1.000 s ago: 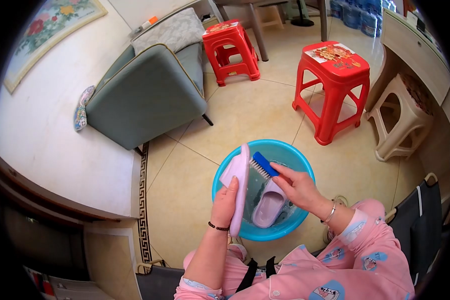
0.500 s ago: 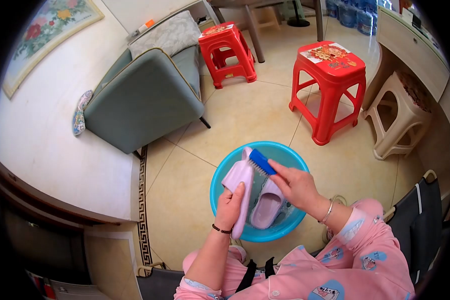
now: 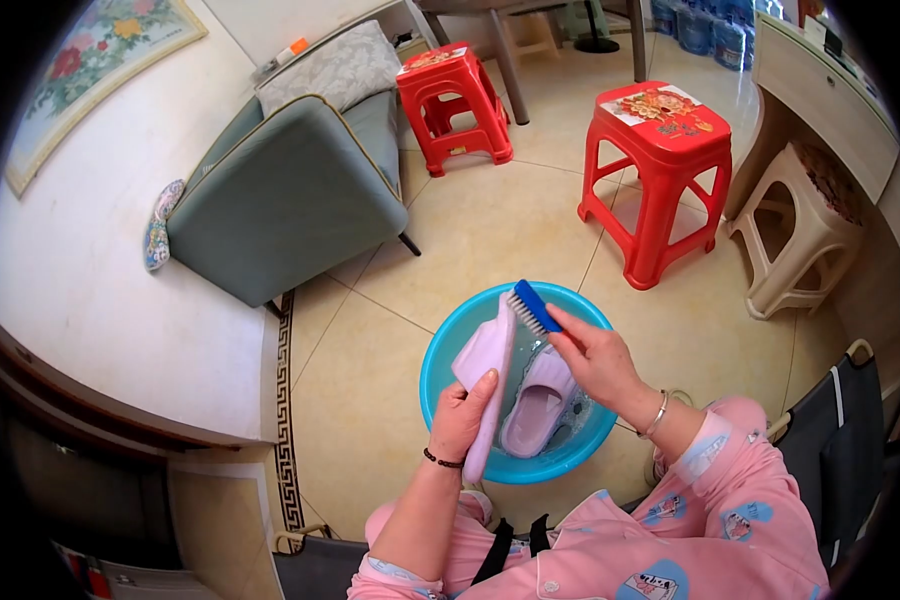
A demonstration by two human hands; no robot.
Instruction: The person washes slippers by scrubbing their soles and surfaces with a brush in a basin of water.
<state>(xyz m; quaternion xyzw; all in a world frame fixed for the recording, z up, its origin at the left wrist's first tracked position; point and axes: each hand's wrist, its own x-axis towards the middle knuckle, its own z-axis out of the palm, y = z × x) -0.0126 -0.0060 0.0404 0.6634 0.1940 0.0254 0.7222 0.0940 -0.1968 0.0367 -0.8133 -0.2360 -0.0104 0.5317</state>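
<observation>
My left hand (image 3: 462, 418) is closed round a light purple slipper (image 3: 486, 352), held on edge over the left side of a blue basin (image 3: 435, 347). In my right hand (image 3: 600, 362) is a blue brush (image 3: 532, 306) with pale bristles, which point down and left at the sole near the slipper's upper end. A second purple slipper (image 3: 538, 408) lies in the water in the basin, below my right hand.
Beyond the basin stand a red stool (image 3: 660, 150) and another red stool (image 3: 453, 105). A grey-green armchair (image 3: 290, 200) is at the left. At the right are a beige stool (image 3: 798, 225) and a dark folding chair (image 3: 842, 450).
The brush has shifted along the sole and now sits at the upper end of the held slipper. That slipper has moved slightly right and is turned a little.
</observation>
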